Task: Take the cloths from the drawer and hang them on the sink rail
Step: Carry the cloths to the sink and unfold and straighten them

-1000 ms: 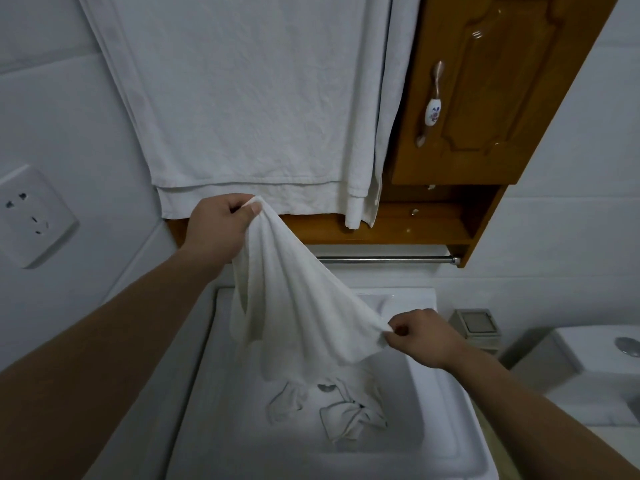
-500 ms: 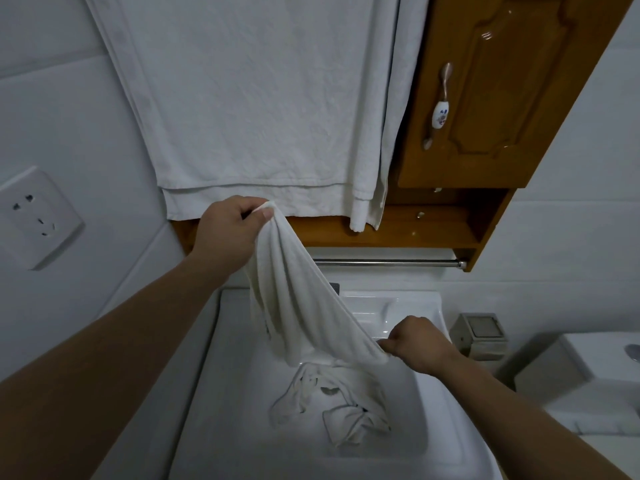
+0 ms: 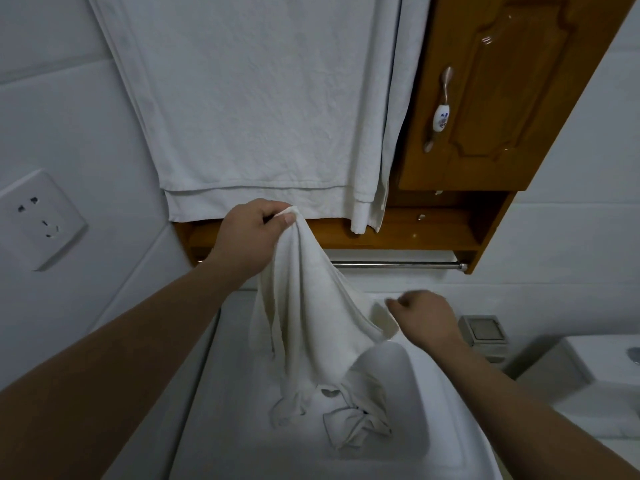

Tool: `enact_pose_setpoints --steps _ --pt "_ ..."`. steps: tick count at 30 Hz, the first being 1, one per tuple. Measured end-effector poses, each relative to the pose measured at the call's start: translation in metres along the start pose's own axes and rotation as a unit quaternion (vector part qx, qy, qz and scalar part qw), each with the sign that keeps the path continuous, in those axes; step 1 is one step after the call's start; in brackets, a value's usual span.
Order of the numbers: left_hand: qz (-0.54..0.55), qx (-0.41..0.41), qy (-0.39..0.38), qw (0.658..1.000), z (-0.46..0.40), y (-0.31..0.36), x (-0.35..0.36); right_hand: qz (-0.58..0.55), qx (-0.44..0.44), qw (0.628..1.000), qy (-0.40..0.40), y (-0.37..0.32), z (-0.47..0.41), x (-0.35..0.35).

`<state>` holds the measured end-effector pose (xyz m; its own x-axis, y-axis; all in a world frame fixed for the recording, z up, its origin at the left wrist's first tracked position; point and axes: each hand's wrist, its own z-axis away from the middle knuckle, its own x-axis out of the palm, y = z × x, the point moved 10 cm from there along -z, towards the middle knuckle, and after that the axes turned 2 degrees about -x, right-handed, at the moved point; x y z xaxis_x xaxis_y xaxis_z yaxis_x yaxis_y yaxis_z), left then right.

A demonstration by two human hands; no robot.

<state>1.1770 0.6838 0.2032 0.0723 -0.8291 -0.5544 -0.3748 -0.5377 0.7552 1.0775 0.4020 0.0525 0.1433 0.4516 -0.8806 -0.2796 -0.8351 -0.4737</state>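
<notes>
Cloth (image 3: pixel 311 327), white, hangs over the sink (image 3: pixel 221 393), held by one corner in the grip of the left hand (image 3: pixel 251 237), whose thumb and curled fingers pinch the fabric above the sink's far rim. From that pinch the cloth falls in loose folds toward the basin, its lower end reaching a second crumpled cloth (image 3: pixel 349 420) that lies in the bottom of the sink. One edge of the held cloth sweeps rightward over the sink toward the right hand (image 3: pixel 426 320). The right hand sits over the sink's far right rim, fingers curled, blurred; whether its grip still holds the cloth's edge cannot be told, though a gap appears between fingertips and fabric. The sink rail (image 3: pixel 398 265), a bare metal bar, runs above the sink's back edge, beneath a wooden shelf (image 3: pixel 415 230). A large white towel (image 3: pixel 263 109) hangs on the wall above the sink, beside a wooden cabinet door (image 3: pixel 495 98). A wall socket (image 3: pixel 41 220) lies left of the sink.
</notes>
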Motion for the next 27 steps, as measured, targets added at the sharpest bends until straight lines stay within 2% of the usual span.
enact_pose_setpoints --steps 2,4,7,10,15,19,22,25,27 --pt "-0.013 0.015 -0.018 1.0 0.004 0.009 0.01 -0.125 -0.054 0.99 0.026 -0.034 0.003 -0.022" --pt "-0.034 0.044 -0.055 0.997 0.011 0.023 0.025 -0.245 -0.103 0.964 0.014 -0.072 0.007 -0.039" --pt "-0.054 0.105 -0.103 0.988 0.023 0.048 0.047 -0.328 -0.181 0.927 -0.031 -0.122 0.01 -0.055" --pt "-0.025 0.11 -0.129 0.985 0.028 0.06 0.052 -0.315 -0.247 0.915 -0.049 -0.151 0.011 -0.066" --pt "0.042 0.06 -0.144 0.987 0.028 0.052 0.043 -0.259 -0.276 0.925 -0.037 -0.158 0.014 -0.069" --pt "0.113 0.001 -0.109 0.988 0.027 0.037 0.036 -0.247 -0.274 0.929 -0.042 -0.161 0.016 -0.07" --pt "0.169 -0.031 -0.119 0.978 0.028 0.028 0.034 -0.288 -0.268 0.918 -0.05 -0.161 0.015 -0.078" --pt "0.182 -0.033 -0.125 0.975 0.029 0.028 0.036 -0.294 -0.266 0.916 -0.056 -0.162 0.014 -0.085" --pt "0.194 -0.032 -0.137 0.971 0.029 0.028 0.039 -0.29 -0.261 0.921 -0.026 -0.159 0.01 -0.092"
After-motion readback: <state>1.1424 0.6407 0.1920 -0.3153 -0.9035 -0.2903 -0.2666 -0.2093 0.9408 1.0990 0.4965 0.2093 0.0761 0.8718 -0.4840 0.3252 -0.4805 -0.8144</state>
